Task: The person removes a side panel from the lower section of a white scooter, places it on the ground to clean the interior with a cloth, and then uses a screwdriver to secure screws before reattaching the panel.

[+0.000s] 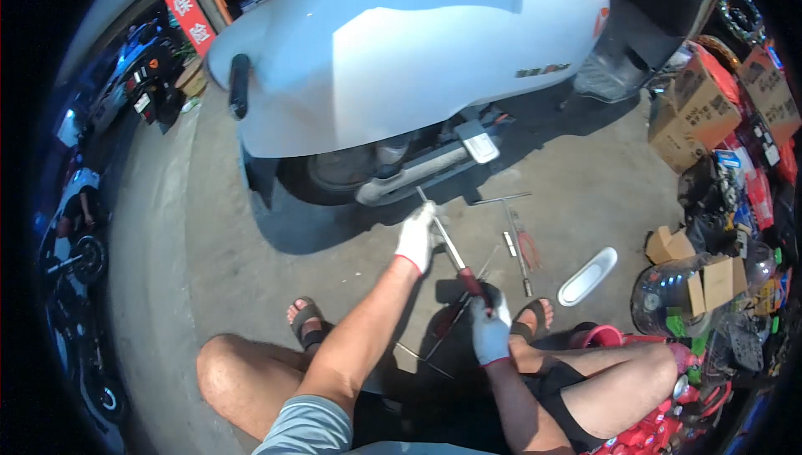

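Red-handled screwdriver [454,252] is held aslant near silver scooter [418,62]. Metal shaft [448,239] is pinched toward far end by gloved left hand [415,235]; handle [470,282] is wrapped in curled, gloved right hand [491,326]. T-handled wrench [513,235] and red pliers [529,250] are laid on floor [225,279] to right.

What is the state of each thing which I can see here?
Red-handled tool: held in both hands
Left hand: gloved, around its shaft
Right hand: gloved, gripping its handle
Scooter: standing
T-handle wrench: lying on ground
White oval piece: lying on ground
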Demonstrator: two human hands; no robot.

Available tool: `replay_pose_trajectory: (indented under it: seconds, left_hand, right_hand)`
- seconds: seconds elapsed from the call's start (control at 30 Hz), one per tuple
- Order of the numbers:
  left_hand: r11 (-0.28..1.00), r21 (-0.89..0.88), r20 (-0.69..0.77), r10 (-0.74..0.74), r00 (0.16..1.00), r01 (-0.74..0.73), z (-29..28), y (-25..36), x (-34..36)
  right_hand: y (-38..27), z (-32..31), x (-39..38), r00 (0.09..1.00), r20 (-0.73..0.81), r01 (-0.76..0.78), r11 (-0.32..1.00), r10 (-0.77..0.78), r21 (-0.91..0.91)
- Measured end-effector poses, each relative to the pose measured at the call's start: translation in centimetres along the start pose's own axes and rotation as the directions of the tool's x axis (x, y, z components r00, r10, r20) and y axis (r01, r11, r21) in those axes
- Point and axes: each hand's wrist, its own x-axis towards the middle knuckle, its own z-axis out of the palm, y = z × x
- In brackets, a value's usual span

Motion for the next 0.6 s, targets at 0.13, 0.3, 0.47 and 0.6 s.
replay_pose_trajectory:
  seconds: [0.13, 0.3, 0.47, 0.6]
  left_hand:
    - [0.979, -0.101, 0.176, -0.156, 0.972, 0.176, -0.5, -3.2, -2.4]
    - [0.942, -0.133, 0.291, -0.261, 0.92, 0.309, 2.8, -6.0, -6.5]
    - [0.895, -0.241, 0.246, -0.319, 0.915, 0.376, 2.6, -6.0, -6.2]
    - [0.825, -0.334, 0.332, -0.35, 0.876, 0.456, 2.6, -5.2, -6.4]
  right_hand:
    - [0.7, 1.2, 0.0, 0.991, 0.031, -0.131, 0.937, 0.128, 0.324]
    - [1.2, 0.8, -0.3, 0.983, 0.083, -0.181, 0.895, 0.161, 0.408]
    - [0.1, 1.0, -0.8, 0.961, -0.097, 0.238, 0.955, -0.257, -0.176]
    - [-1.2, 0.7, -1.1, 0.994, -0.043, 0.094, 0.992, -0.098, -0.086]
